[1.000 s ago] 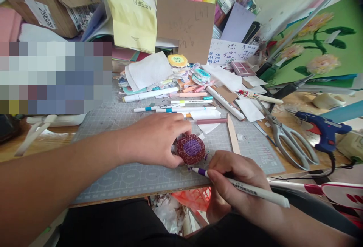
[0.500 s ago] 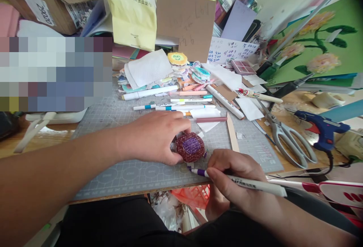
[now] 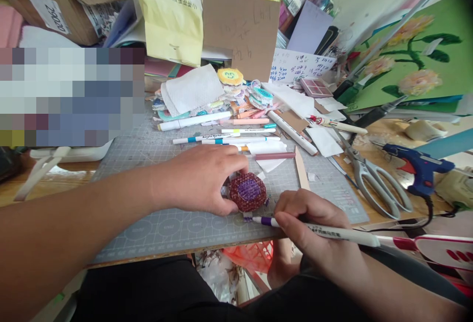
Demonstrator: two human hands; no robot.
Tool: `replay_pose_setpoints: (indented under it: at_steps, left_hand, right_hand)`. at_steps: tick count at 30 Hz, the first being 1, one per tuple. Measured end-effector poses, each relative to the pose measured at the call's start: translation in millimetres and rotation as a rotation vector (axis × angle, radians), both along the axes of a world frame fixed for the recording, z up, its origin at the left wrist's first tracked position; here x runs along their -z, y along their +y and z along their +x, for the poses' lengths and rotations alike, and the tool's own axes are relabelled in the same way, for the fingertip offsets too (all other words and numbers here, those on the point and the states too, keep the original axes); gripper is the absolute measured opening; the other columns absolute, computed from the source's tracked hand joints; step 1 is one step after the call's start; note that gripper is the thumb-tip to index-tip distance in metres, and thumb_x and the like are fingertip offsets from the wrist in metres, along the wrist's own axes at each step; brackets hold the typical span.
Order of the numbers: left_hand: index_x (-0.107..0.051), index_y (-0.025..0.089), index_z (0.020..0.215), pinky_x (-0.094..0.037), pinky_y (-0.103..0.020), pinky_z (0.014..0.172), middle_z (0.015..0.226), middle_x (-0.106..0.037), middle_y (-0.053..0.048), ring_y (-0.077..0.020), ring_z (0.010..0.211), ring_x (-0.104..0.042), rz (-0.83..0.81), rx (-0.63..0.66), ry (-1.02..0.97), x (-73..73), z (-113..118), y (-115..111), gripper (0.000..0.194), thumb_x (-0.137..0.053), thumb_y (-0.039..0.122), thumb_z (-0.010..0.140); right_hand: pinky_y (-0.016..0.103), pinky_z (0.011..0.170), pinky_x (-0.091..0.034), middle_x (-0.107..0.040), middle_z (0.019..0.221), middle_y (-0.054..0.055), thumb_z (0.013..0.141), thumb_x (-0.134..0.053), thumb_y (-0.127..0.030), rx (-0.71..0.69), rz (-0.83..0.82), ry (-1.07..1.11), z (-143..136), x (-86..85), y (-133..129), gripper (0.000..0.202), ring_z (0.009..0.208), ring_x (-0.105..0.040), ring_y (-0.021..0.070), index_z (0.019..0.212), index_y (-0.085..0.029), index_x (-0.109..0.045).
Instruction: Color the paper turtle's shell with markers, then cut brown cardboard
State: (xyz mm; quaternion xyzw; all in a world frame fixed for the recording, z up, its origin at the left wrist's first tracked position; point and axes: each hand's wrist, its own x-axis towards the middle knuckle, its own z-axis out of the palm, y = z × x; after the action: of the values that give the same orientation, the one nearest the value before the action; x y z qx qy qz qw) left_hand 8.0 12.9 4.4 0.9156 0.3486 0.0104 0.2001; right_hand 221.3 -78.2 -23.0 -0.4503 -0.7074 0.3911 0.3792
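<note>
disc [image 3: 247,192], in left hand [image 3: 203,179]; marker [image 3: 342,234], in right hand [image 3: 314,211]

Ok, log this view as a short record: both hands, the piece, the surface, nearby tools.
Left hand: curved around the left edge of a maroon disc with a purple centre
Right hand: gripping a purple-tipped marker
Marker tip: at a small purple-marked tab on the disc's near side; contact unclear
Surface: grey gridded cutting mat
Far right: scissors, blue glue gun
</note>
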Motion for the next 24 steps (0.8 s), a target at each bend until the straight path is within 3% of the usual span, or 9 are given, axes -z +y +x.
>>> replay_pose_setpoints:
  at_steps: [15, 21, 24]
  left_hand:
    - [-0.061, 0.025, 0.095, -0.04, -0.033, 0.07, 0.091, -0.06, -0.003, -0.0245, 0.083, -0.057, -0.001, 0.002, -0.019, 2.1, -1.1, 0.9, 0.034, -0.07, 0.039, 0.065]
    - [-0.06, 0.024, 0.091, -0.04, -0.033, 0.065, 0.088, -0.059, -0.003, -0.0241, 0.08, -0.057, 0.017, 0.006, -0.023, 2.9, -0.9, 0.9, 0.035, -0.07, 0.042, 0.063]
    - [-0.059, 0.024, 0.092, -0.04, -0.032, 0.065, 0.09, -0.059, -0.003, -0.0231, 0.08, -0.056, 0.03, 0.009, -0.024, 2.1, -1.0, -0.3, 0.032, -0.068, 0.04, 0.065]
  right_hand:
    - [0.025, 0.049, -0.036, -0.051, 0.06, -0.004, 0.086, -0.057, -0.016, 0.027, -0.033, -0.015, 1.0, 1.6, 0.4, 0.025, 0.053, -0.046, 0.012, 0.065, -0.022, -0.046]
    - [0.025, 0.048, -0.037, -0.053, 0.06, -0.003, 0.087, -0.058, -0.021, 0.042, -0.127, 0.146, 3.8, 5.6, 2.0, 0.023, 0.052, -0.046, 0.0124, 0.066, -0.022, -0.048]
    - [0.026, 0.049, -0.036, -0.053, 0.06, -0.003, 0.086, -0.059, -0.022, 0.065, -0.098, 0.081, 3.1, 3.9, 2.6, 0.023, 0.053, -0.046, 0.0128, 0.066, -0.021, -0.049]
